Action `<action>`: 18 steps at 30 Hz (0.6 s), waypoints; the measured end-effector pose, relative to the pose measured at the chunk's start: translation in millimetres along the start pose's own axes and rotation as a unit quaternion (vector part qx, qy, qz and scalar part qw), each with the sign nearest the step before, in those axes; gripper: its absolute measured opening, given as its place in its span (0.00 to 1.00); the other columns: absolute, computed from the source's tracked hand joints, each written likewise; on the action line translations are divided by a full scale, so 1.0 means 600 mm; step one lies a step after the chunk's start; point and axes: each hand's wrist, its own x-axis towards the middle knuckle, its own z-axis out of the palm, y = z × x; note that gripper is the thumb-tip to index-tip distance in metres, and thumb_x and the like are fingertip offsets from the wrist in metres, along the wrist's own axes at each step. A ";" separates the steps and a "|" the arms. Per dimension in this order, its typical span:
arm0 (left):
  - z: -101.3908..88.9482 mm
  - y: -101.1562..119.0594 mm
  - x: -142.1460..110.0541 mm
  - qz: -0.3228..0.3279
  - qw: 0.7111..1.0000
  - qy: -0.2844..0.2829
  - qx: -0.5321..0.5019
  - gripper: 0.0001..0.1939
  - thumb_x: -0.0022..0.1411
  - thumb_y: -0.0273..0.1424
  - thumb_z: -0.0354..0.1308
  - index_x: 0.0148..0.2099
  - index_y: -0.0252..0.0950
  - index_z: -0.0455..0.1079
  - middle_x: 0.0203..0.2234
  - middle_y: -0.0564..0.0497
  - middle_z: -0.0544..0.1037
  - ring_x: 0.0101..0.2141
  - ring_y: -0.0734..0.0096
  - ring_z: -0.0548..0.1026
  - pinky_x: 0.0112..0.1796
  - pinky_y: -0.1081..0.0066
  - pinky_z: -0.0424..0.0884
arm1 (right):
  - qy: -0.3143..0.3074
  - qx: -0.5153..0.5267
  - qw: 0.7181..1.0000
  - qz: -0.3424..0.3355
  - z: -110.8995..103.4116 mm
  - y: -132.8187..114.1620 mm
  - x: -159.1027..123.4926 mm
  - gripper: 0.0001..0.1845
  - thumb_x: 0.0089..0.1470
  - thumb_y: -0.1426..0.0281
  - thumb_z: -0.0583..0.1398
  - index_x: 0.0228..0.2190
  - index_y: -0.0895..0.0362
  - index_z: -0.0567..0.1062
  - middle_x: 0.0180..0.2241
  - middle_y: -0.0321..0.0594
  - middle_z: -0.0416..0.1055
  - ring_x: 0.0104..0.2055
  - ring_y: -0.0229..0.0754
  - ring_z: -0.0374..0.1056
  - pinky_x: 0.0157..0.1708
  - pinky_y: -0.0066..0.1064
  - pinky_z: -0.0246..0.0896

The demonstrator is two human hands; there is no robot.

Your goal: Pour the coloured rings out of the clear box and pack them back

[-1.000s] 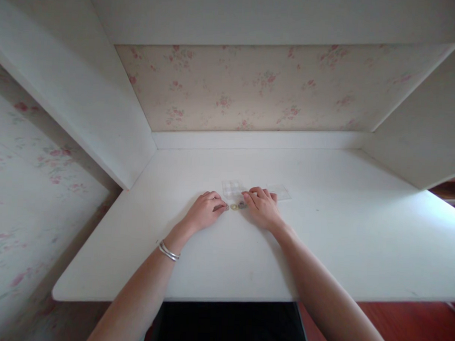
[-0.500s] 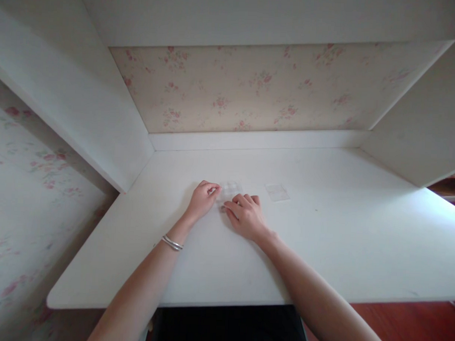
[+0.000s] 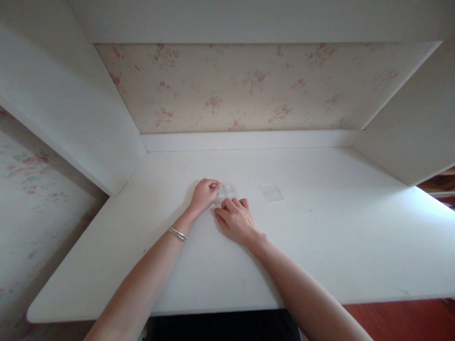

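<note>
A small clear plastic box (image 3: pixel 227 190), apparently divided into compartments, lies on the white desk between my hands. Thumb and fingers of my left hand (image 3: pixel 203 197) are pinched at its left edge. My right hand (image 3: pixel 236 221) is curled over the near side of the box, fingers bent and thumb toward the left, covering that part of it. To the right, apart from both hands, a flat clear square piece (image 3: pixel 272 193), like a lid, rests on the desk. A silver bangle (image 3: pixel 177 234) circles my left wrist.
The white desk (image 3: pixel 340 234) has a raised back strip (image 3: pixel 247 140) and side panels at left (image 3: pixel 83 120) and right (image 3: pixel 416 117). Floral wallpaper (image 3: pixel 215 85) shows behind. A tiny dark speck (image 3: pixel 310 210) lies to the right.
The view has shifted slightly, so the scene sits a little farther left. My right hand has drawn slightly nearer, showing more of the box; my left keeps its pinch.
</note>
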 end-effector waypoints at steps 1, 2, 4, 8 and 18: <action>-0.001 -0.001 -0.004 -0.006 1.000 0.006 -0.001 0.11 0.58 0.33 0.53 0.39 0.35 0.74 0.33 0.48 0.76 0.32 0.71 0.73 0.39 0.70 0.69 | 0.000 0.000 1.000 0.001 0.001 0.000 0.000 0.12 0.59 0.68 0.52 0.31 0.54 0.75 0.34 0.39 0.66 0.37 0.40 0.56 0.38 0.36 0.41; -0.003 -0.002 -0.008 -0.014 1.000 0.011 -0.001 0.11 0.58 0.32 0.53 0.39 0.35 0.74 0.33 0.48 0.76 0.33 0.70 0.73 0.40 0.70 0.69 | 0.000 0.000 1.000 0.001 0.001 0.000 0.000 0.12 0.59 0.68 0.52 0.31 0.54 0.75 0.34 0.39 0.66 0.37 0.40 0.56 0.38 0.36 0.41; -0.007 -0.003 -0.016 -0.031 0.999 0.007 0.004 0.12 0.57 0.33 0.54 0.41 0.35 0.73 0.34 0.48 0.77 0.34 0.69 0.74 0.41 0.70 0.69 | -0.001 0.000 1.000 0.003 0.002 0.000 0.001 0.12 0.59 0.68 0.52 0.32 0.54 0.75 0.34 0.40 0.67 0.37 0.40 0.56 0.38 0.36 0.41; -0.011 0.000 -0.027 -0.051 0.998 -0.028 0.022 0.16 0.56 0.36 0.56 0.45 0.35 0.72 0.37 0.48 0.77 0.38 0.67 0.74 0.44 0.68 0.68 | -0.005 -0.001 1.000 0.004 0.006 0.000 0.001 0.12 0.60 0.68 0.52 0.32 0.54 0.75 0.34 0.41 0.67 0.38 0.41 0.57 0.39 0.36 0.42; -0.014 0.015 -0.034 -0.064 0.996 -0.068 -0.004 0.16 0.58 0.36 0.54 0.47 0.39 0.73 0.42 0.50 0.78 0.41 0.68 0.75 0.44 0.72 0.69 | 0.016 0.013 1.000 0.006 0.009 -0.002 0.001 0.12 0.60 0.70 0.51 0.33 0.55 0.74 0.35 0.41 0.68 0.38 0.41 0.58 0.38 0.35 0.43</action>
